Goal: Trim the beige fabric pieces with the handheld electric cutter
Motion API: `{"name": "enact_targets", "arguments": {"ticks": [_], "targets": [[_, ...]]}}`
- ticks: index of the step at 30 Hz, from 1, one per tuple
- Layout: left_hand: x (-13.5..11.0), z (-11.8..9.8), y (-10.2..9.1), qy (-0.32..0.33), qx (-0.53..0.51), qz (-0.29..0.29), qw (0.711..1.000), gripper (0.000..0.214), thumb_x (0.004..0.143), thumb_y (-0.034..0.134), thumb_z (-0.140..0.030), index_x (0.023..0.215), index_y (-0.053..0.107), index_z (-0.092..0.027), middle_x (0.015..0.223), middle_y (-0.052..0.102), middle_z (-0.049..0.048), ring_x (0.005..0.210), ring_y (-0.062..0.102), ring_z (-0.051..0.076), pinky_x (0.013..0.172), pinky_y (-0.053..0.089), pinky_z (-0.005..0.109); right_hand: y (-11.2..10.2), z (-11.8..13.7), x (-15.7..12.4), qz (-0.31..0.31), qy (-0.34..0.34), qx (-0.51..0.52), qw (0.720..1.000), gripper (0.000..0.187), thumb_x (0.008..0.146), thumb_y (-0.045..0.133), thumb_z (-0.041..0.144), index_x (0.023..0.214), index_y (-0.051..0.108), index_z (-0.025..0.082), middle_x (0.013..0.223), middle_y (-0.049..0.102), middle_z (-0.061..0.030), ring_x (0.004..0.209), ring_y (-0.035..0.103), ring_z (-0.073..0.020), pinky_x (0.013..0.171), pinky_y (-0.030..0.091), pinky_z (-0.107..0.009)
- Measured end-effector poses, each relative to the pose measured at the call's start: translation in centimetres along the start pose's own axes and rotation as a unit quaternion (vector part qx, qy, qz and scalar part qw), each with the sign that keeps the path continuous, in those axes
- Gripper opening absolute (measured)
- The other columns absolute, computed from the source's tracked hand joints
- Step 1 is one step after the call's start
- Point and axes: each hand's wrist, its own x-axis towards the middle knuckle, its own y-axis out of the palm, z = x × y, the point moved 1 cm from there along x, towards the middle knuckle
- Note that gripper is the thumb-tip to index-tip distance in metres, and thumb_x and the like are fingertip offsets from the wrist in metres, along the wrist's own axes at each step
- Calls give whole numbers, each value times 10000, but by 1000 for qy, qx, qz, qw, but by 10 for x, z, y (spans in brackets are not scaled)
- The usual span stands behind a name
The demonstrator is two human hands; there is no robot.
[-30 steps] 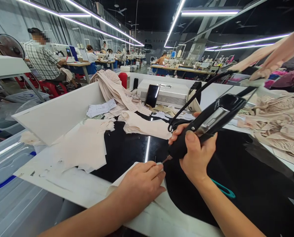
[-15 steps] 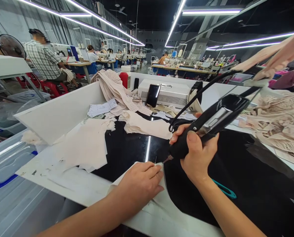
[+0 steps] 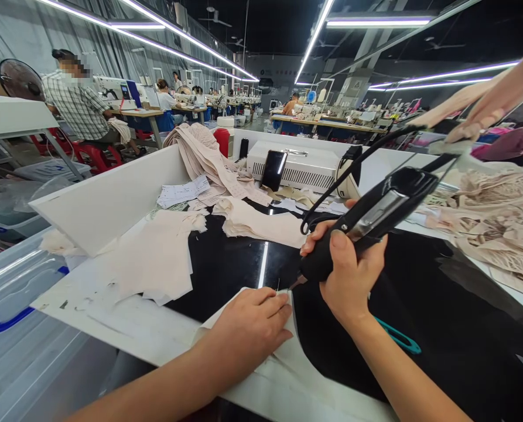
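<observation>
My right hand (image 3: 347, 272) is wrapped round the black handle of a corded cutting tool (image 3: 373, 214), whose thin tip points down at the near edge of the black work surface (image 3: 226, 266). My left hand (image 3: 250, 328) lies knuckles up on a pale fabric piece (image 3: 287, 363), fingers curled and pressed on the cloth right beside the tool tip. The fingertips are partly tucked under.
Pale fabric pieces (image 3: 156, 258) lie to the left, a folded stack (image 3: 256, 223) behind. A white machine box (image 3: 296, 167) and a phone (image 3: 273, 170) stand at the back. Lace fabric (image 3: 498, 223) is piled right, under another person's hand (image 3: 485, 111). Teal scissors (image 3: 397, 337) lie near my right forearm.
Almost nothing has moved. My left hand has shifted slightly on the cloth and the view has drifted a little.
</observation>
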Motion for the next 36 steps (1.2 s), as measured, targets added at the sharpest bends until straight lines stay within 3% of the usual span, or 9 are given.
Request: {"name": "enact_targets", "arguments": {"ticks": [11,23,30,33,36], "targets": [[-2,2,4,-10,-23,9,1000,388,1103,855,-367,1366,732,-111,1450,820,60,1257,772,261,933,674,415,4,1,-3,14,-7,35,999,429,977,910,533,1244,673,296,835,730,69,582,672,-135,575,618,-287],[-2,2,3,-10,-25,8,1000,315,1132,806,-344,1330,741,-108,1422,826,71,1236,776,263,930,683,419,4,-1,-5,12,-12,15,1000,469,991,876,561,1304,643,302,844,711,72,572,675,-138,570,608,-294],[-1,1,3,-11,-27,9,1000,274,1193,700,-333,1355,747,-117,1441,826,82,1263,775,255,946,677,413,6,-3,-5,16,-5,29,999,380,1001,880,491,1190,606,307,833,726,85,589,679,-130,594,619,-280],[-3,9,1,-11,-38,16,999,282,1193,694,-333,1386,744,-133,1458,823,74,1286,770,255,967,668,410,4,1,0,22,2,35,999,438,962,922,531,1168,602,312,838,729,84,595,685,-145,595,626,-301],[-9,27,-2,-24,-22,29,999,304,1205,664,-348,1426,740,-153,1508,803,84,1309,766,265,986,656,410,-4,12,7,14,-8,-24,1000,465,912,964,550,1146,640,313,913,759,43,695,724,-183,688,660,-364]]}}
